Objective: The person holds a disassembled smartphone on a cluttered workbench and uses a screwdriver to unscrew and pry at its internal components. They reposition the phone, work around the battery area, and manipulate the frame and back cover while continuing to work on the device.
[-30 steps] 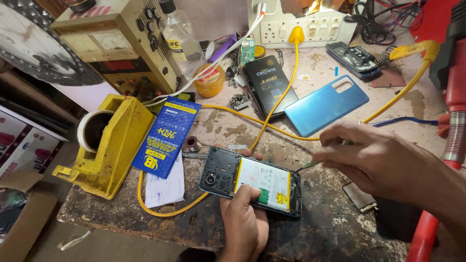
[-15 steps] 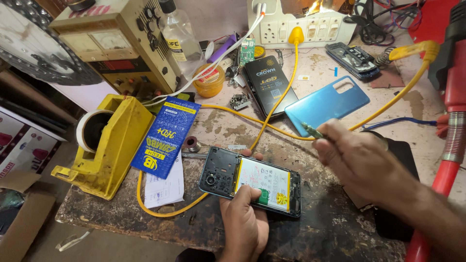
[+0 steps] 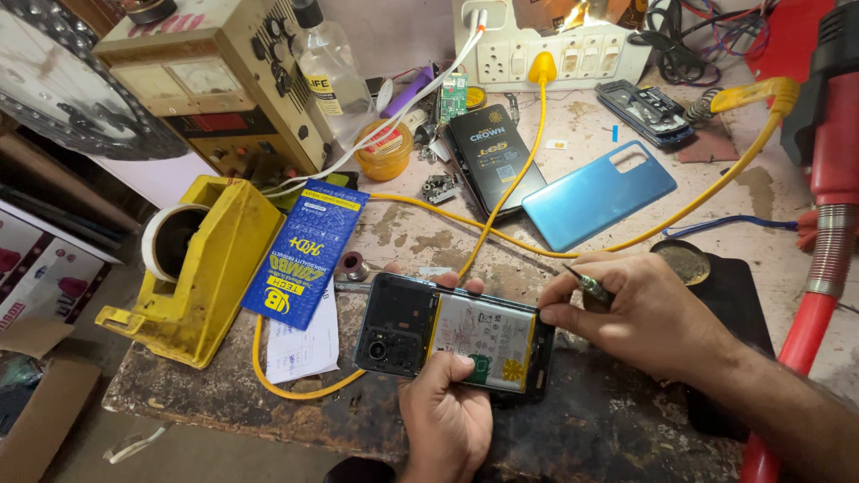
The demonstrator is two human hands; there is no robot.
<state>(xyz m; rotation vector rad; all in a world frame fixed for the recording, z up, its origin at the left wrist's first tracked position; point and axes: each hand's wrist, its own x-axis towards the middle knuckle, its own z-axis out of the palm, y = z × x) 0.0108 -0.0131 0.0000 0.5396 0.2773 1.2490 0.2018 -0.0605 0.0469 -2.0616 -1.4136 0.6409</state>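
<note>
At the near edge of the scarred workbench (image 3: pixel 626 438), an opened phone (image 3: pixel 452 334) lies flat with its back cover off, white battery (image 3: pixel 483 338) face up in the dark frame. The left hand (image 3: pixel 447 411) comes up from below and clamps the phone's near edge, thumb pressed onto the battery, fingertips just showing past the far edge. The right hand (image 3: pixel 644 313) sits at the phone's right end, fingers pressed together around a thin metal tool (image 3: pixel 586 284), a pinch grip, the tool slanting up and away from the phone. Whether the tool's tip touches the frame, that cannot be told; the fingers hide it.

Just beyond the phone, a yellow cable (image 3: pixel 501 215) snakes across the bench, running up to a plug at the white socket strip (image 3: pixel 555 45). A blue back cover (image 3: pixel 598 194) lies beyond that cable, just beside a black phone box (image 3: pixel 492 152). To the left, a blue packet (image 3: pixel 304 255) leans over a white paper slip (image 3: pixel 300 344), and next to it stands a yellow tape dispenser (image 3: pixel 201 268). Behind that, a beige power supply (image 3: pixel 215 80) with dials, a clear bottle (image 3: pixel 331 67) beside it. At the right edge, a red hot-air tool (image 3: pixel 828 134) hangs over the bench.
</note>
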